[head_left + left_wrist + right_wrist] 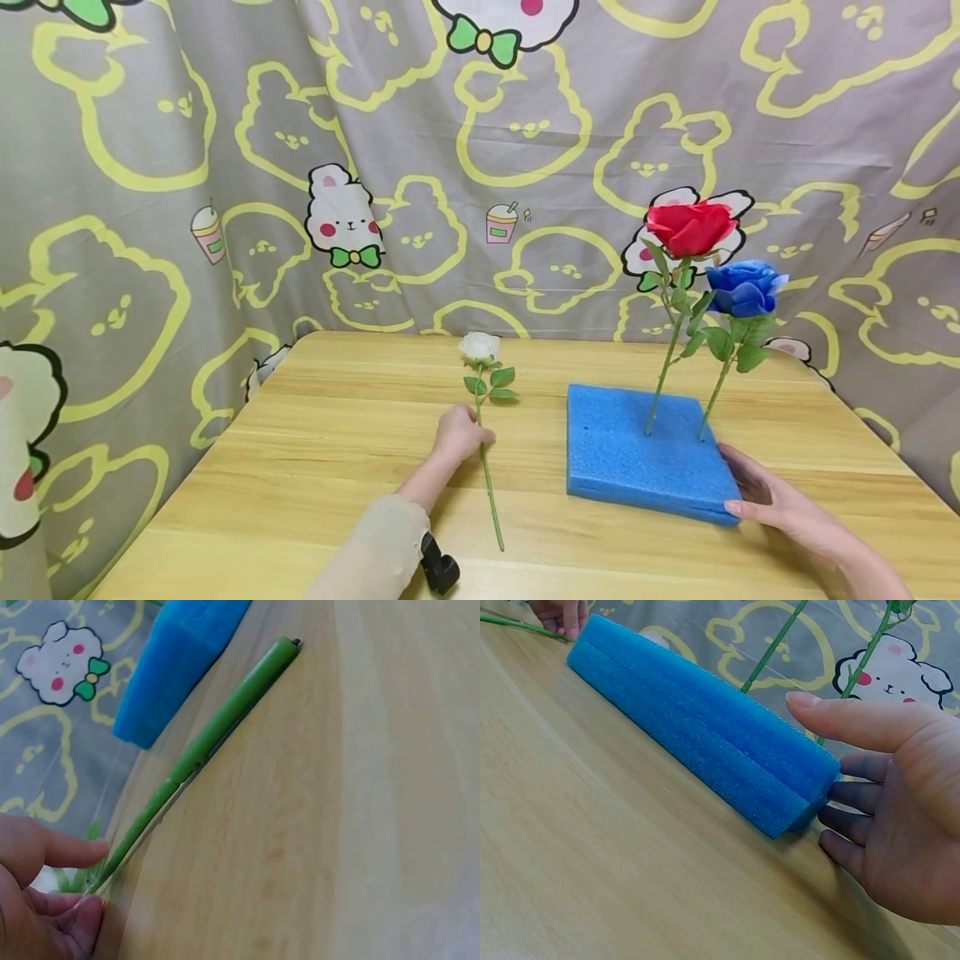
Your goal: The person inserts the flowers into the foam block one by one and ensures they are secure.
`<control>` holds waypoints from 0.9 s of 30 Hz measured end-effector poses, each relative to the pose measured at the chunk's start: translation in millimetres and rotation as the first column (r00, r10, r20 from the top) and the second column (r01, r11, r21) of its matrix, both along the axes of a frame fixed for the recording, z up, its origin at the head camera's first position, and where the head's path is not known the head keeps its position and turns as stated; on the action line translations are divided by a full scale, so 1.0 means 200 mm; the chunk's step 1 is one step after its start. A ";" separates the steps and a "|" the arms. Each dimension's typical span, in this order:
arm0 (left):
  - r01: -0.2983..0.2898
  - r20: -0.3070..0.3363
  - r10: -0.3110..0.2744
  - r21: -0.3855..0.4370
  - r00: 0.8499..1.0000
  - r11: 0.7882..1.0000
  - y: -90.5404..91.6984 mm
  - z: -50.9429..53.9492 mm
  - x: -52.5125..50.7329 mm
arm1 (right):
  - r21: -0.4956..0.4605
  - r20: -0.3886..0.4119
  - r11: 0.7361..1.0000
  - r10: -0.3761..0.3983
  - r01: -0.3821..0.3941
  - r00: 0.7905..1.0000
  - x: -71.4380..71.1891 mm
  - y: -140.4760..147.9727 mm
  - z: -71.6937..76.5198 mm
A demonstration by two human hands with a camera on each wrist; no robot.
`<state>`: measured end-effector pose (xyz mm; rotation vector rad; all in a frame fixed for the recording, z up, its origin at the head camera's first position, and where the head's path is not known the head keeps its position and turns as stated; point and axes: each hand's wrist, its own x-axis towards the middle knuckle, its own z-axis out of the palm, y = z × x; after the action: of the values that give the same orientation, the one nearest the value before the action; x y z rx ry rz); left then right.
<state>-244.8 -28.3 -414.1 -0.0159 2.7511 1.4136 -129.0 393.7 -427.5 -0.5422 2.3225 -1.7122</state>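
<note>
A white rose [480, 348] with a long green stem lies on the wooden table. Around the middle of that stem, my left hand [459, 433] pinches it between thumb and fingers; the stem's cut end [281, 652] points away from the hand in the left wrist view. My right hand [767, 490] rests at the right side of a blue foam block [626, 454]. Its fingers [855, 796] are fairly straight along the block's end, with the thumb over the top edge. A red rose [692, 227] and a blue rose [747, 289] stand upright in the foam, leaning slightly right.
The wooden table [322, 433] reaches back to a grey curtain [420, 125] with yellow cartoon outlines, which also hangs along both sides. A black strap piece [438, 567] sits at the left wrist.
</note>
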 end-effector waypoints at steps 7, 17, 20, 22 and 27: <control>-0.005 0.002 0.005 -0.019 1.000 1.000 0.02 0.00 -0.01 | 0.012 -0.036 1.000 -0.003 0.003 0.999 0.00 0.00 0.00; -0.070 0.061 0.064 0.100 0.996 0.993 -0.02 0.02 -0.03 | 0.007 -0.029 1.000 -0.001 0.001 1.000 0.00 0.00 0.00; -0.065 0.096 0.051 0.142 0.994 0.988 -0.04 0.03 -0.04 | 0.006 -0.026 1.000 -0.008 0.008 1.000 0.00 0.00 0.00; -0.056 0.123 0.035 0.171 0.992 0.984 -0.05 0.04 -0.04 | 0.006 -0.032 1.000 -0.012 0.012 0.999 0.00 0.00 -0.01; -0.026 0.186 -0.023 0.256 0.982 0.966 -0.07 0.05 -0.05 | 0.001 -0.066 1.000 -0.014 0.014 0.998 0.00 0.00 -0.02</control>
<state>-254.8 -42.7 -403.9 -0.1340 2.4007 1.6649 -128.6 394.3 -431.6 -0.5924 2.3780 -1.7244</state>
